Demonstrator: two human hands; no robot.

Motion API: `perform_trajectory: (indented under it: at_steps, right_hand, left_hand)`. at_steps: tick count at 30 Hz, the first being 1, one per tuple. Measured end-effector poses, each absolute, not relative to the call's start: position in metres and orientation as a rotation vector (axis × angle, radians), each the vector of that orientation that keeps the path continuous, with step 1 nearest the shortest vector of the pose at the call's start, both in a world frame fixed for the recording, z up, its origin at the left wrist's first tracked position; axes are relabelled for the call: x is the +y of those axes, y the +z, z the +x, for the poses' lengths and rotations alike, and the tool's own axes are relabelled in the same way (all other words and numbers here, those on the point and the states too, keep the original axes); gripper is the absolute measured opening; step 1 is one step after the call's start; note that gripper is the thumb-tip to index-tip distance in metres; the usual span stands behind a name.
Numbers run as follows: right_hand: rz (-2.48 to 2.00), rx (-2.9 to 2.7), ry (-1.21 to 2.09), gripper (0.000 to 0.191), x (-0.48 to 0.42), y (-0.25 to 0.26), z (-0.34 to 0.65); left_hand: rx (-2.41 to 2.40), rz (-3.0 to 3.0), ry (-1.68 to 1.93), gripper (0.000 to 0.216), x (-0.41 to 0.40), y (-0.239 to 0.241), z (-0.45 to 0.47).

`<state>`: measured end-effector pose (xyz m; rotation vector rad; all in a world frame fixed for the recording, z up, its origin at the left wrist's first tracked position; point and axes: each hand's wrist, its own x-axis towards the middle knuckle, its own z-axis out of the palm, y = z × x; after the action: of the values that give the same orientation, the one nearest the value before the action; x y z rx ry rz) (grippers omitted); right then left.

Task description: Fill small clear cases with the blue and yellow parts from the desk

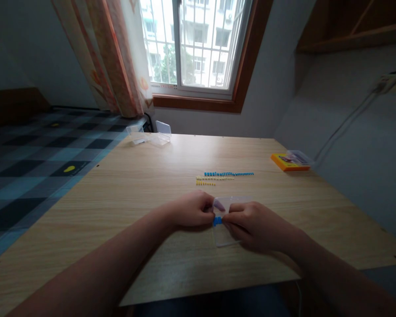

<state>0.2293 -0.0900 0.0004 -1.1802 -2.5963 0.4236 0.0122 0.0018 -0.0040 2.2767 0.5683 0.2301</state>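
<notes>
A clear flat plastic piece (225,240), like a plate or box lid, lies near the middle of the table between my hands. Small blue building bricks (217,220) sit at its left edge. My left hand (193,209) is closed at that edge, its fingers curled and its thumb tip against the bricks. From the other side, my right hand (252,222) pinches the blue bricks with thumb and forefinger, the palm over the clear piece. Beyond the hands lie a row of tiny blue bricks (227,174), a pale yellow row (214,178) and a shorter yellow row (205,184).
Clear open plastic boxes (160,138) stand at the table's far left corner. An orange box (288,163) with a clear container beside it lies near the right edge. A checked bed (82,149) borders the wooden table (119,211) on the left.
</notes>
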Motion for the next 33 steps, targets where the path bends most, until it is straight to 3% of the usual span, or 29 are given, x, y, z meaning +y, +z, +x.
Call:
perform_trajectory:
  at_steps: [20, 25, 28, 33]
  right_hand:
    - [-1.182, -2.577, 0.249, 0.017, -0.09, -0.003, 0.228]
    - [-0.916, -2.47, -0.041, 0.02, -0.104, 0.019, 0.237]
    - [-0.8, -2.281, -0.05, 0.019, -0.09, 0.043, 0.245]
    - [-1.228, -2.284, -0.003, 0.018, -0.001, 0.054, 0.248]
  left_hand:
    - [0.641, 2.282, 0.155, 0.01, 0.004, -0.006, 0.012]
    - [0.586, 2.274, 0.182, 0.01, 0.004, -0.005, 0.011]
    - [0.585, 2.261, 0.192, 0.01, 0.004, -0.006, 0.01]
    - [0.607, 2.226, 0.192, 0.017, 0.006, -0.011, 0.009]
